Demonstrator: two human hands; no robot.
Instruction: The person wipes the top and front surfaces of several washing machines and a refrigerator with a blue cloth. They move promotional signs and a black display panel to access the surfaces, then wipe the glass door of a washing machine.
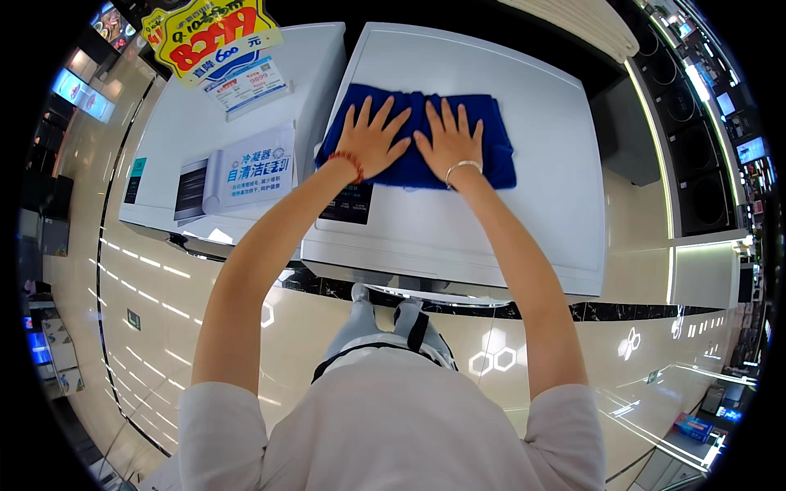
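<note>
A dark blue cloth [498, 144] lies spread across the white top of a front-loading appliance [540, 227]. My left hand [373, 138] rests flat on the cloth's left half, fingers spread, with a red bead bracelet at the wrist. On the right half my right hand [451, 138] is also laid flat, fingers apart, and a pale bracelet circles that wrist. The two thumbs point towards each other with a small gap between them. A few folds run through the cloth between the hands. Part of a dark printed sticker [347, 205] shows below the cloth's left part.
A second white appliance [153, 190] stands close on the left, bearing a yellow price sign [212, 37], a price card [249, 89] and a printed leaflet [258, 169]. Dark round-doored machines [700, 147] line the right. Beige tiled floor [184, 344] lies around my feet.
</note>
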